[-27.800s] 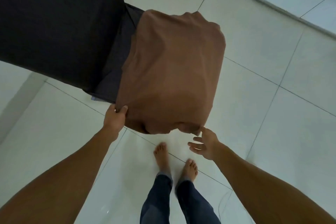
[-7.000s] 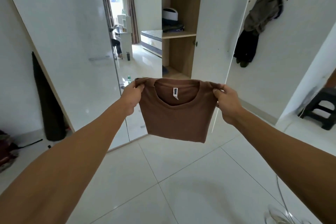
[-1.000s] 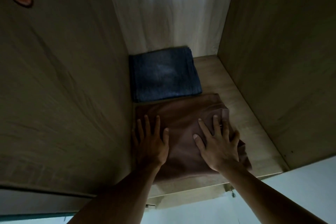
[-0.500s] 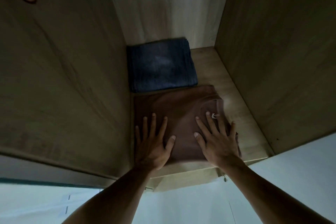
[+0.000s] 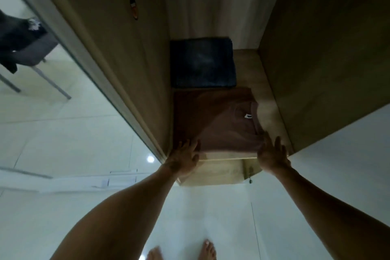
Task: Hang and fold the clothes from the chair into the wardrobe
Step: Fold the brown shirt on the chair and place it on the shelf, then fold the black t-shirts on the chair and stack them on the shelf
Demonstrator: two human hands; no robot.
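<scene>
a folded dark blue garment (image 5: 202,63) lies behind the folded brown t-shirt (image 5: 215,120) on the wardrobe shelf (image 5: 270,110). left hand (image 5: 183,159) and right hand (image 5: 272,154), fingers spread, hold nothing at the shirt's front edge.

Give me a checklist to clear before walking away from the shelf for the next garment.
1. Brown shirt lies flat on the wardrobe shelf: ok.
2. Shirt sits in front of the folded blue jeans, not on them: ok.
3. Shirt's front edge inside the shelf lip: ok.
4. Left hand open, gripping nothing: ok.
5. Right hand open, gripping nothing: ok.
6. Clothes remain on the chair: ok, dark cloth visible.
</scene>
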